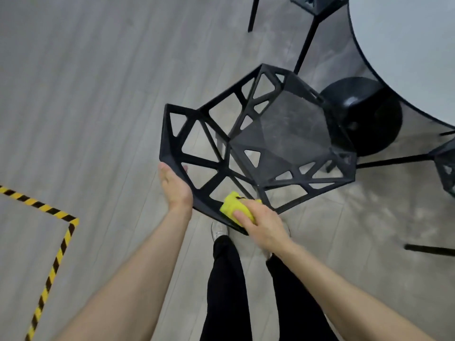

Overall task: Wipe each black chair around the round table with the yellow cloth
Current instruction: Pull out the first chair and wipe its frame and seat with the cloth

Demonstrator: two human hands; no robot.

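No readable brands, labels or writing in view. Right hand [261, 223] reaches forward, palm down, fingers curled over a bunched yellow cloth [234, 205]; grip closed on it, pressing it to the near rim of the backrest of a black open-lattice chair with triangular cut-outs [283, 134]. Left hand [173, 187] is flat, fingers straight and together, palm against the backrest's outer left edge; grip open, nothing held. Both forearms bare, extended from bottom of frame. Chair stands on the grey plank floor [98, 94], seat toward a pale round surface [406, 45] at top right with a black dome base [366, 114] under it. Parts of two more black chairs beside the surface, one at top [317, 3], one at right edge [446, 163]. Yellow-black striped hazard tape [56, 244] on the floor at left. Person's black trouser legs [229, 291] and a pale shoe [218, 230] just behind the chair.
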